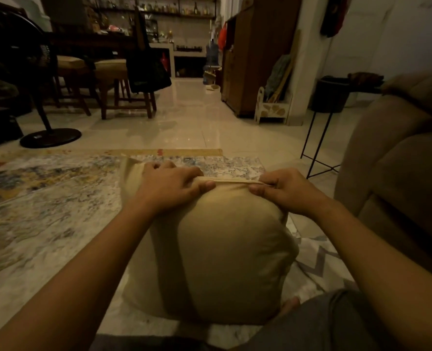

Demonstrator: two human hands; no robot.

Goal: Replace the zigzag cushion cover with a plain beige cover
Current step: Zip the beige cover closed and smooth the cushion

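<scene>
A plump cushion in a plain beige cover (pixel 225 249) stands on the rug in front of me. Its far edge, the cover's opening seam (pixel 231 182), runs between my hands. My left hand (pixel 172 183) pinches the left part of that seam, thumb in front and fingers behind. My right hand (pixel 283 190) pinches the right end the same way. The grey-and-white zigzag cover (pixel 321 264) lies flat on the floor to the right of the cushion, partly hidden behind it.
A patterned rug (pixel 45 198) covers the floor to the left. A beige sofa (pixel 399 173) fills the right side. A thin black metal stand (pixel 318 148) is beside it. A fan base (pixel 50 138) and wooden stools (pixel 124 89) stand farther back on the tiles.
</scene>
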